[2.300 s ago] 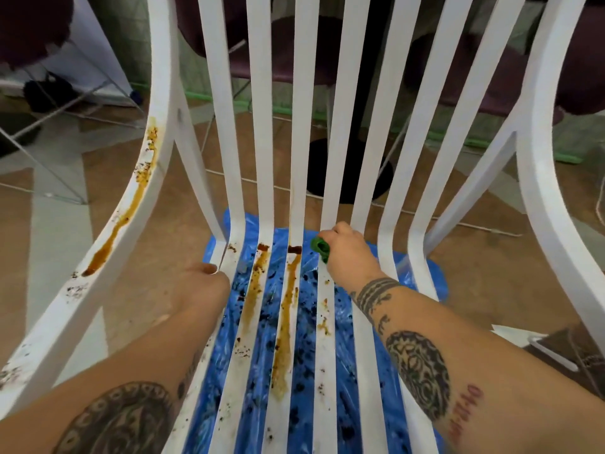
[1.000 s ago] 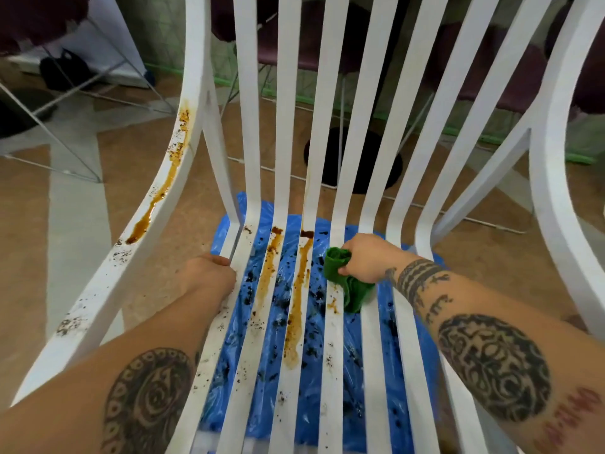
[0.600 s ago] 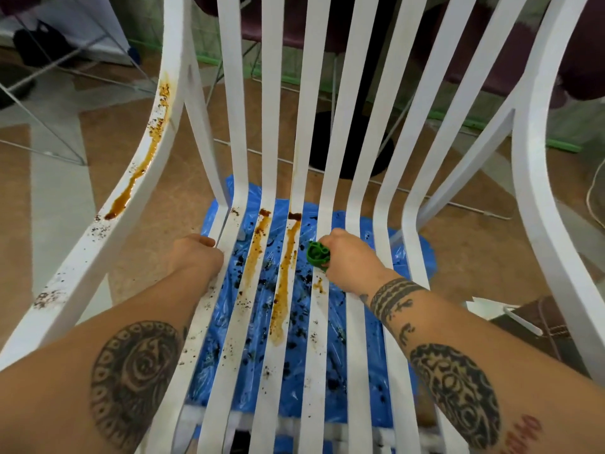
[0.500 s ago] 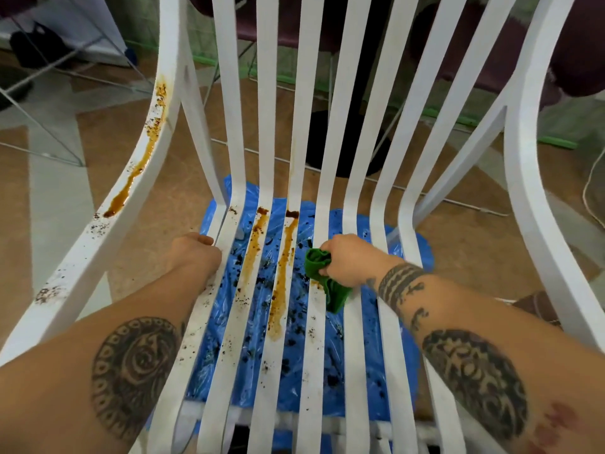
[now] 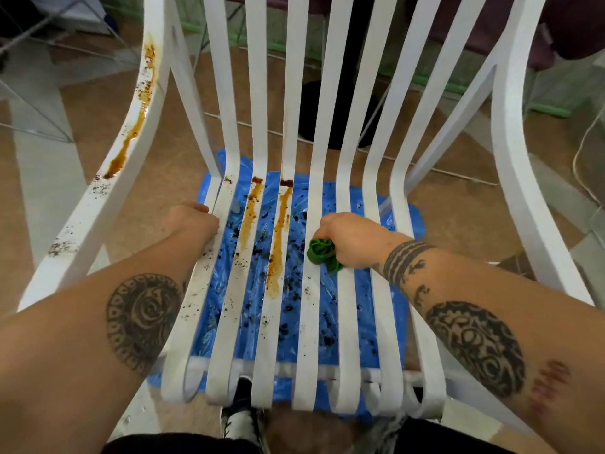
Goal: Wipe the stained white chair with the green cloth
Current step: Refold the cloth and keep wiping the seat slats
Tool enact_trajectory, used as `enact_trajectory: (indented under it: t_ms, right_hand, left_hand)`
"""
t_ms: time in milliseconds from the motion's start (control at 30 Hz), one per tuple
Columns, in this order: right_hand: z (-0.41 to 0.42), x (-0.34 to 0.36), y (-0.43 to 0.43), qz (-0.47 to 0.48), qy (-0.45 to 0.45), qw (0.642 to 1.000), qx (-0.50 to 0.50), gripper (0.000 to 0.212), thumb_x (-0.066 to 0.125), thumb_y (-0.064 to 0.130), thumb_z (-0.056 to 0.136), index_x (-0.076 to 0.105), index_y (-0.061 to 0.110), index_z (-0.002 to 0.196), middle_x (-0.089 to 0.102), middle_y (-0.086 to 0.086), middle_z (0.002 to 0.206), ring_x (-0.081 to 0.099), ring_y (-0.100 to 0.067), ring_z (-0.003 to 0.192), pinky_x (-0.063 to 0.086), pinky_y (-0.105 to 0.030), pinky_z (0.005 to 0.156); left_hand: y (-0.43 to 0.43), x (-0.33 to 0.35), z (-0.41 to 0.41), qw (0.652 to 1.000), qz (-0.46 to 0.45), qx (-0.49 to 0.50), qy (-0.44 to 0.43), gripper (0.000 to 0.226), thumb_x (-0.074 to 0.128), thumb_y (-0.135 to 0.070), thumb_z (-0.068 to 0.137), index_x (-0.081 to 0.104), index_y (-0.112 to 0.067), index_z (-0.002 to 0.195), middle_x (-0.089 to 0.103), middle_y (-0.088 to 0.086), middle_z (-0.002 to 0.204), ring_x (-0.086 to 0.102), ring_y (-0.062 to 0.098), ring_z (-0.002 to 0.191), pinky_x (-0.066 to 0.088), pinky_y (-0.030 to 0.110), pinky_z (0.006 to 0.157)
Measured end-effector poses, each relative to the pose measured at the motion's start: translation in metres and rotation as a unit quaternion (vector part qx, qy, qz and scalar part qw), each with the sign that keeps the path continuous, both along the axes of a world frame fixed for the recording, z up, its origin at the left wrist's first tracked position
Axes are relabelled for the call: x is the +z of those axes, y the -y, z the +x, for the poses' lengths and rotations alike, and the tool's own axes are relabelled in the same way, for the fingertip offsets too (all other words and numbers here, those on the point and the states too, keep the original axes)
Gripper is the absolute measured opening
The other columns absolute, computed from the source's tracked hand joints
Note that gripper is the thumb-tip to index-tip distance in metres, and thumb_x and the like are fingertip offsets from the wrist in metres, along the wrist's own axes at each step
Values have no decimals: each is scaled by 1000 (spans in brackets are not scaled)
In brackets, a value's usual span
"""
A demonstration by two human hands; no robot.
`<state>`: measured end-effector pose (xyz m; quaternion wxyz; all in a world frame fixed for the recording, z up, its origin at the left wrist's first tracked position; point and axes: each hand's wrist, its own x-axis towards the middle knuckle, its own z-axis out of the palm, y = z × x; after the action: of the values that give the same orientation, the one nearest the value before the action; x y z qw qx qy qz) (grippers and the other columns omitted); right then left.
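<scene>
The white slatted chair (image 5: 347, 316) fills the view, seen from its front. Brown streaks run down two seat slats (image 5: 278, 244) left of centre, and another brown streak marks the left armrest (image 5: 131, 139). Dark specks dot the left slats. My right hand (image 5: 353, 240) is closed on the bunched green cloth (image 5: 322, 253), pressing it on a middle seat slat. My left hand (image 5: 193, 224) grips the leftmost seat slat near the back of the seat.
A blue plastic sheet (image 5: 396, 231), spattered with dark spots, lies on the brown floor under the seat. Dark purple chairs (image 5: 569, 24) stand behind the backrest. My shoe (image 5: 240, 424) shows below the seat's front edge.
My right hand has slid the green cloth back and forth along the middle slat and now sits nearer to me. The left hand stays on the left slat. The camera has tilted down.
</scene>
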<state>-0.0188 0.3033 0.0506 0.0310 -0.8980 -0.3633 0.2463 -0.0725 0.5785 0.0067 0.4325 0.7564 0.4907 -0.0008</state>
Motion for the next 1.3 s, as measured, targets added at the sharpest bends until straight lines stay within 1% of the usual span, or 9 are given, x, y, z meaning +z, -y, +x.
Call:
enact_trajectory:
  t_ms: [100, 267, 333, 467, 600, 733, 867, 1067, 1300]
  right_hand:
    - [-5, -5, -6, 24, 51, 997, -52, 53, 60, -7, 88, 61, 14, 136, 53, -12, 123, 58, -35, 108, 51, -43, 89]
    - [-35, -27, 1, 72, 18, 994, -77, 60, 59, -11, 85, 61, 17, 137, 54, -9, 119, 54, -35, 108, 50, -44, 90]
    - [-44, -25, 4, 66, -8, 996, -61, 56, 60, -9, 85, 62, 16, 135, 53, -7, 117, 55, -33, 105, 47, -40, 85]
    - [-53, -10, -1, 30, -63, 989, -128, 26, 61, 15, 96, 62, 7, 120, 60, -11, 112, 61, -30, 101, 55, -39, 83]
    - [-64, -8, -8, 121, -69, 949, -282, 39, 65, 28, 98, 60, 7, 130, 63, -14, 120, 63, -29, 102, 56, -35, 88]
    - [-98, -18, -11, 94, 2, 982, -161, 42, 61, 5, 93, 61, 16, 134, 52, -9, 123, 52, -32, 110, 48, -38, 89]
    - [-106, -9, -4, 54, -7, 997, -54, 48, 64, 1, 91, 62, 22, 135, 51, -5, 125, 44, -30, 106, 45, -39, 91]
    - [-104, -9, 9, 114, -2, 971, -211, 50, 59, -6, 90, 61, 13, 136, 52, -13, 127, 57, -37, 112, 50, -43, 97]
    - [-131, -7, 19, 51, -56, 991, -108, 49, 58, -7, 88, 66, 17, 130, 57, -10, 124, 57, -33, 111, 50, -44, 97]
  left_hand:
    - [0, -1, -1, 1000, 4, -2, 1, 36, 69, -14, 90, 68, -24, 124, 61, -1, 97, 56, 14, 70, 61, 36, 77]
    - [1, -1, -3, 1000, 2, -3, -1, 35, 71, -13, 90, 69, -22, 125, 58, -5, 83, 53, 11, 64, 52, 26, 58]
    - [3, 4, -5, 1000, 2, -11, -6, 38, 72, -13, 90, 67, -20, 127, 63, -1, 94, 54, 13, 65, 50, 25, 56]
    - [8, 15, -16, 994, 70, -82, -21, 39, 64, -23, 96, 61, -20, 135, 67, 4, 108, 64, 21, 83, 56, 33, 70]
    - [25, 20, -33, 982, 131, -134, 32, 29, 60, -37, 97, 63, -28, 124, 72, 2, 90, 66, 26, 69, 55, 49, 84]
    - [53, 19, -59, 968, 135, -207, 46, 17, 64, -45, 91, 65, -40, 107, 71, -2, 78, 68, 32, 72, 57, 57, 79]
    - [77, 20, -86, 958, 134, -250, 49, 22, 62, -48, 89, 67, -42, 109, 71, -6, 85, 65, 30, 90, 49, 55, 92]
    - [102, 32, -108, 938, 177, -296, 16, 17, 61, -41, 98, 69, -42, 112, 54, -20, 77, 52, 20, 119, 33, 46, 101]
    - [110, 31, -126, 931, 155, -328, -25, 19, 60, -45, 98, 68, -43, 115, 70, -5, 117, 40, 22, 136, 33, 49, 103]
